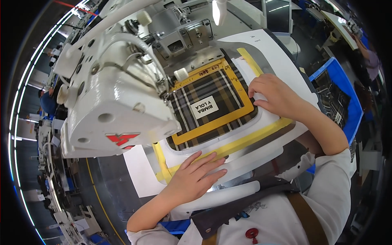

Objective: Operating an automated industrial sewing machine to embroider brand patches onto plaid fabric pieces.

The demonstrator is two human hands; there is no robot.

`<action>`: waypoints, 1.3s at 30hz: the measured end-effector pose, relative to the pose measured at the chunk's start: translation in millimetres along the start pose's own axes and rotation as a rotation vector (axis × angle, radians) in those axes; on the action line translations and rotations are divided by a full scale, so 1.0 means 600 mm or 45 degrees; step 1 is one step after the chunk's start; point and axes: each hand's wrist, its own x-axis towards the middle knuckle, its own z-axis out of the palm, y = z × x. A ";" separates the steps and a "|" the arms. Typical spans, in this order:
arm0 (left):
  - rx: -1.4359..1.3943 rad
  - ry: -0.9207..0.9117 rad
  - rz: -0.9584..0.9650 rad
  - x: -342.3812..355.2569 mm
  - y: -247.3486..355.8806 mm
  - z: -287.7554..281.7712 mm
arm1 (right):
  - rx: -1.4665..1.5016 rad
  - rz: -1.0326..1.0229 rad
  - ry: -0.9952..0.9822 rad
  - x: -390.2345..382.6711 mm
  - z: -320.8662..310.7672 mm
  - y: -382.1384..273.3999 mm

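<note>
A dark plaid fabric piece (pixel 184 111), striped in white and brown, lies flat inside a yellow rectangular frame (pixel 212 125) under the sewing machine head (pixel 104 87). On the fabric sits a small white label (pixel 205 107) with dark print. My right hand (pixel 277 97) is at the frame's right edge, its bent fingertips and thumb apart and seemingly touching it. Near the front edge of the work, my left hand (pixel 197 179) lies with fingers spread over a yellow-taped border (pixel 165 173), holding nothing. The stitching area beside the machine head is partly hidden by it.
White sheets (pixel 141 175) lie under the work on the dark table. Metal clamp parts (pixel 179 38) stand behind the frame. A blue bin (pixel 354 118) with plaid pieces is at the right. Other people and machines fill the background on both sides.
</note>
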 end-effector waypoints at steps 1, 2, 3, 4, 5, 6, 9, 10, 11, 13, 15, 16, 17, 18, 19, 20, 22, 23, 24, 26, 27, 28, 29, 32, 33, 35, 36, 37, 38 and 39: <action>0.016 0.012 -0.010 0.004 -0.002 -0.004 | 0.036 0.055 0.006 -0.003 -0.004 -0.001; 0.010 0.009 0.000 0.009 -0.003 -0.006 | 0.074 0.107 0.013 -0.005 -0.008 -0.002; 0.034 0.041 0.002 0.013 -0.005 -0.003 | 0.073 0.113 0.013 -0.006 -0.007 -0.001; 0.060 0.073 0.002 0.016 -0.006 0.000 | 0.094 0.109 0.017 -0.006 -0.006 -0.001; 0.061 0.071 0.004 0.017 -0.007 0.003 | 0.116 0.102 0.022 -0.006 -0.005 0.000; 0.075 0.078 0.014 0.016 -0.008 0.006 | 0.118 0.099 0.023 -0.006 -0.002 0.004; 0.090 0.096 0.025 0.012 -0.011 0.012 | 0.048 0.010 0.093 -0.011 0.010 0.014; 0.083 0.107 0.031 0.010 -0.011 0.013 | 0.043 0.012 0.126 -0.013 0.014 0.014; 0.089 0.109 0.030 0.010 -0.010 0.013 | 0.037 0.015 0.160 -0.016 0.016 0.012; 0.100 0.109 0.008 0.010 -0.013 0.008 | 0.158 0.130 0.040 -0.020 0.008 0.006; 0.073 0.142 -0.003 0.000 -0.014 0.002 | 0.282 0.250 -0.084 -0.036 -0.005 -0.007; 0.038 0.176 -0.021 -0.005 -0.014 0.002 | 0.463 0.257 -0.100 -0.054 -0.014 -0.024; 0.032 0.175 -0.027 0.002 -0.013 0.000 | 0.644 0.268 -0.117 -0.068 -0.021 -0.037; -0.079 0.288 -0.104 0.022 -0.001 -0.006 | 0.823 0.141 -0.022 -0.075 -0.025 -0.049; -0.203 0.395 -0.183 0.042 0.011 -0.011 | 0.834 0.159 -0.041 -0.072 -0.029 -0.069; -0.270 0.434 -0.209 0.071 0.025 -0.017 | 0.948 -0.087 0.051 -0.060 -0.033 -0.100; -0.471 0.271 -0.327 0.116 0.023 -0.033 | 1.086 -0.446 0.131 -0.043 -0.035 -0.148; -0.723 -0.031 -0.457 0.118 0.022 -0.051 | 1.122 -0.573 0.107 -0.040 -0.037 -0.162; -0.569 0.065 -0.364 0.107 0.020 -0.066 | 1.116 -0.613 0.151 -0.039 -0.053 -0.160; -0.397 0.192 -0.252 0.067 0.013 -0.111 | 1.083 -0.580 0.536 -0.053 -0.080 -0.115; -0.337 0.352 -0.433 0.045 0.030 -0.122 | 0.923 -0.450 0.752 -0.076 -0.081 -0.060; -0.143 0.345 -0.586 -0.014 0.048 -0.174 | 0.773 -0.271 0.785 -0.100 -0.097 -0.024; 0.042 0.517 -0.727 -0.076 0.084 -0.204 | 0.657 -0.103 0.760 -0.115 -0.111 0.000; 0.799 0.853 -1.346 -0.309 0.107 -0.234 | 0.597 0.244 0.687 -0.158 -0.127 0.031; 1.590 0.425 -1.805 -0.513 0.086 -0.259 | 0.536 0.291 0.552 -0.181 -0.134 0.026; 1.466 0.380 -1.978 -0.562 0.098 -0.198 | 0.447 0.178 0.135 -0.143 -0.123 -0.006; 1.353 0.373 -2.096 -0.599 0.121 -0.174 | 0.469 0.084 -0.022 -0.130 -0.112 -0.025; 1.238 0.376 -2.196 -0.611 0.140 -0.153 | 0.486 -0.006 -0.166 -0.124 -0.102 -0.037; 1.122 0.384 -2.295 -0.623 0.159 -0.132 | 0.509 -0.036 -0.187 -0.116 -0.085 -0.052; 0.999 0.401 -2.383 -0.632 0.175 -0.113 | 0.494 -0.095 -0.261 -0.111 -0.067 -0.067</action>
